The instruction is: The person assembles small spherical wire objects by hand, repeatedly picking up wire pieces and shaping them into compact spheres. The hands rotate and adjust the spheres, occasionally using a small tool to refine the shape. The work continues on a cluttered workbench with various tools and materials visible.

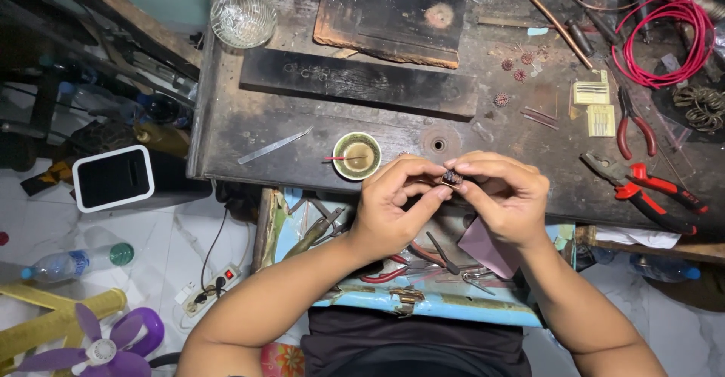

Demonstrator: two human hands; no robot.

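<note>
Dark scarred table (249,132) carries a small round cup (356,156); red-handled pliers (649,188) lie well right of the cup. Just right of the cup, left hand (393,207) and right hand (506,196) each grip, fingertips clamped, a tiny dark ornament (451,178). Judgement: best kept pinched from both sides, steadied near the table edge.

Workbench (302,132): glass bowl (243,18) far left, small cup (357,156) centre, red wire coil (664,41) far right, red pliers (649,188) right. Bottle (75,262) on floor, left.
</note>
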